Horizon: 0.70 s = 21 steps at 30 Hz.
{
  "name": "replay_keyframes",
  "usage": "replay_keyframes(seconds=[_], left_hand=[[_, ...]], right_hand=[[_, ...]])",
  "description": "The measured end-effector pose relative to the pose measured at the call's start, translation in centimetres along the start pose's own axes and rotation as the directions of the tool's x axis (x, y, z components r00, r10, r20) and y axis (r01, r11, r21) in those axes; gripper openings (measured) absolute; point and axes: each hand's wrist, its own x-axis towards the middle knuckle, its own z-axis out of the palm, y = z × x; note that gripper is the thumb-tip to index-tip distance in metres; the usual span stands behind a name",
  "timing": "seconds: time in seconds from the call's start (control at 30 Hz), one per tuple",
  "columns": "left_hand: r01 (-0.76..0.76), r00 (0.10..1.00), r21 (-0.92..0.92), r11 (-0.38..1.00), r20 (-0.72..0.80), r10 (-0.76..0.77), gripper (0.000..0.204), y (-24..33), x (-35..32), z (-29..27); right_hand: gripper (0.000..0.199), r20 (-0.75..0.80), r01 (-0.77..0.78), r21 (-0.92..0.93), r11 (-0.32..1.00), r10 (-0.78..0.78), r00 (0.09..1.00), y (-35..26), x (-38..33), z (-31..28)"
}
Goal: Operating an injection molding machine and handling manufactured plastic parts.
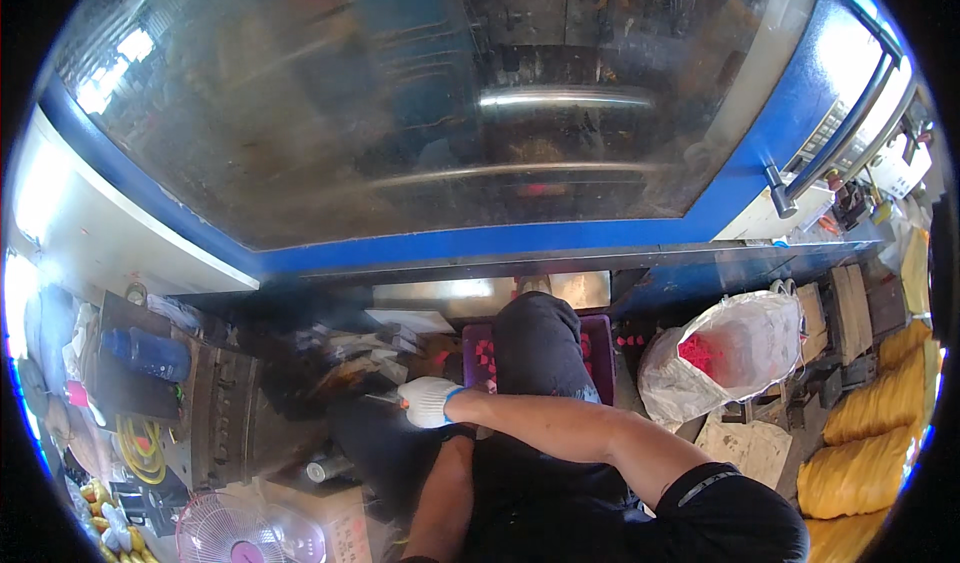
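My right hand (430, 403), in a white knit glove with a blue cuff, reaches across my body above my dark-clothed leg. Its fingers look closed, and a thin pale tip (380, 398) sticks out beyond them; what it belongs to cannot be made out. My left forearm (445, 498) comes up from below, a dark band at its wrist. The left hand lies mostly hidden beneath my right wrist, so its fingers do not show. Past my knee stands a purple crate (598, 353) with bright pink-red pieces (482, 355) in it, partly covered by the leg.
A blue-framed machine door (480, 238) with a window spans the front. To the right stands a white woven sack (665, 378) with pink-red pieces, near yellow sacks (860, 473). On the left are a blue jug (150, 353), a metal block (220, 413) and a fan (245, 533).
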Motion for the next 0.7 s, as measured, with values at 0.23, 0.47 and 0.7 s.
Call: replay_keyframes(seconds=[0.23, 0.47, 0.7], left_hand=[[0.025, 1.0, 0.087, 0.996, -0.013, -0.024, 0.021, 0.6, -0.8, 0.5], [0.048, 0.999, 0.172, 0.984, -0.02, -0.045, 0.021, 2.2, -0.6, 0.7], [0.068, 0.997, 0.255, 0.964, -0.041, -0.06, 0.021, 3.3, -1.9, -0.1]], right_hand=[[0.028, -0.014, 0.005, 0.028, 1.0, -0.005, 1.0, 0.1, 0.1, 0.4], [0.027, -0.022, 0.01, 0.028, 1.0, -0.01, 1.0, 0.5, 0.1, 0.4], [0.026, 0.013, 0.007, -0.008, 1.0, -0.007, 1.0, -0.1, 0.1, -0.1]])
